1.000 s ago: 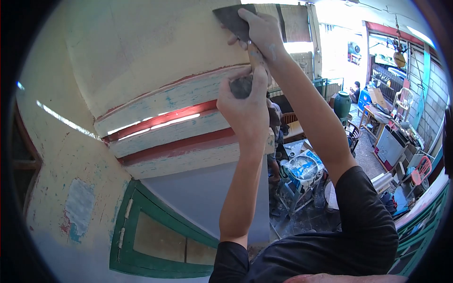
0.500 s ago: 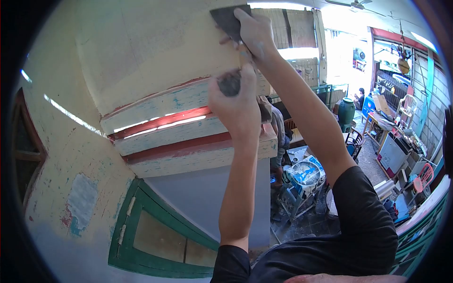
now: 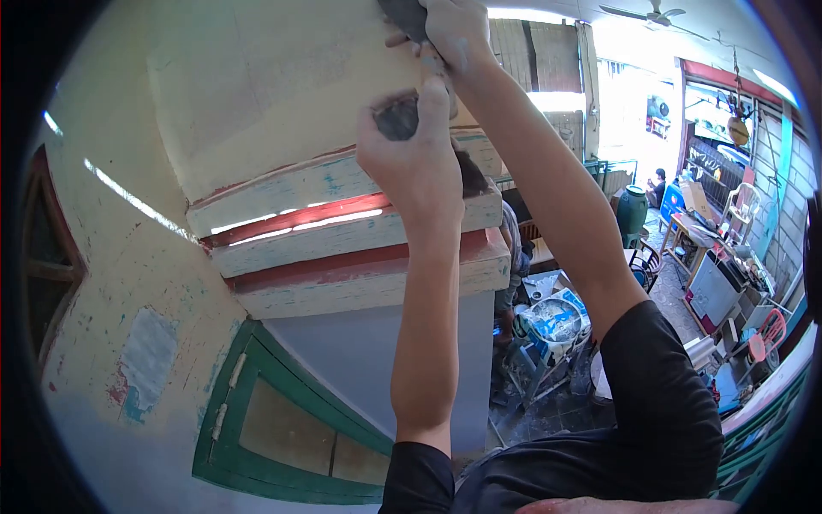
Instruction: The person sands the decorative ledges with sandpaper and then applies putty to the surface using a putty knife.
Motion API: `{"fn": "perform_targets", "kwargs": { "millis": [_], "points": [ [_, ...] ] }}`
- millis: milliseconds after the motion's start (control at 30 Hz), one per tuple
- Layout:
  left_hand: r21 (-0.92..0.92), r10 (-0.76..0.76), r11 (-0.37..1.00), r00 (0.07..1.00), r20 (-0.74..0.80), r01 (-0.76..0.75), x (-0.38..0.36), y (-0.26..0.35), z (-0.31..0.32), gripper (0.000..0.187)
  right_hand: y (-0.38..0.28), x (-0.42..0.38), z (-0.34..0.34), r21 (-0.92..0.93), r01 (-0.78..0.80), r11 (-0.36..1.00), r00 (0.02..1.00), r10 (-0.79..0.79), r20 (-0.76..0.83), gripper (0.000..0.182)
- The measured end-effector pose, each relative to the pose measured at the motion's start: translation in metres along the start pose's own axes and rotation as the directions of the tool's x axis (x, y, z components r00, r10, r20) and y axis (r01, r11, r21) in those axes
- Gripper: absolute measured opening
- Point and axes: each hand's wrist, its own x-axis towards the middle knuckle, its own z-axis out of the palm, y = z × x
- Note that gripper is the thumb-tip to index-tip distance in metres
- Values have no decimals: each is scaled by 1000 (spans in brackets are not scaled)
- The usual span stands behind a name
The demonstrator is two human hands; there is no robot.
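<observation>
High up at the top centre, my right hand [image 3: 458,30] is wrapped round a wide dark scraper blade [image 3: 404,17] with a light handle, close to the cream wall [image 3: 257,77]. Just below it, my left hand [image 3: 415,146] is closed with a dark grey lump or piece [image 3: 398,118] showing between thumb and fingers; what exactly it is I cannot make out. The scraper's handle end comes near the left fingertips. Beneath both hands runs a stepped ledge [image 3: 342,283] with worn white paint and red bands.
A green window frame [image 3: 227,411] is at lower left. Behind the ledge a person [image 3: 517,248] stands partly hidden beside a paint-marked bucket [image 3: 561,321]. A green barrel [image 3: 632,210], chairs and a seated person [image 3: 657,187] are farther right. A ceiling fan [image 3: 655,15] hangs above.
Both hands have moved up and slightly left in the view, the scraper with them. The blade is now partly cut off by the top edge.
</observation>
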Motion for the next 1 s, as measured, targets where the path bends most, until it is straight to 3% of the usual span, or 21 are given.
{"fn": "perform_targets", "kwargs": {
  "millis": [133,233,300,333,433,500,567,633,700,733,767,800,867,933,1000],
  "points": [
    [38,16,999,1000,-20,-15,-26,-19,-17,29,26,-30,-13,-70,33,997,998,-30,49,33],
    [82,-78,994,997,-2,78,-17,-23,-16,32,27,-16,-10,-57,62,996,995,-57,80,35],
    [83,81,993,997,-4,-80,10,-12,-3,33,11,12,4,77,120,990,990,-126,69,32],
    [85,78,993,997,-7,-78,17,-8,-3,33,12,23,9,76,116,990,990,-122,71,32],
    [22,-1,1000,1000,22,1,15,0,-9,35,18,32,13,170,162,972,980,-178,90,31],
    [130,-146,982,986,79,135,-11,10,-27,32,28,13,-1,107,27,994,971,-52,234,28],
    [319,-205,933,975,87,168,-46,2,-57,28,23,-46,-19,-163,34,986,965,10,263,38],
    [308,-355,902,926,129,303,-85,-6,-94,27,45,-98,-41,-352,42,935,944,79,322,45],
    [235,-506,844,861,53,481,-124,-19,-129,27,37,-170,-56,-594,-70,801,849,360,386,42],
    [306,-518,818,855,21,487,-142,-30,-149,28,65,-203,-70,-478,241,845,836,70,544,42],
    [375,-528,784,849,-16,495,-162,-41,-171,29,45,-228,-76,-653,-6,757,717,458,525,30],
    [413,-536,761,843,-35,501,-182,-51,-190,28,75,-259,-92,-613,170,772,726,323,607,26],
    [444,-587,698,804,-94,561,-221,-72,-228,27,112,-303,-114,-534,151,832,707,287,646,27],
    [443,-626,657,769,-132,611,-246,-76,-244,27,137,-336,-127,-543,-27,839,700,404,589,34],
    [340,-677,588,677,-289,734,-262,-71,-245,29,153,-363,-132,-532,-85,842,712,425,559,39]
  ]
}}
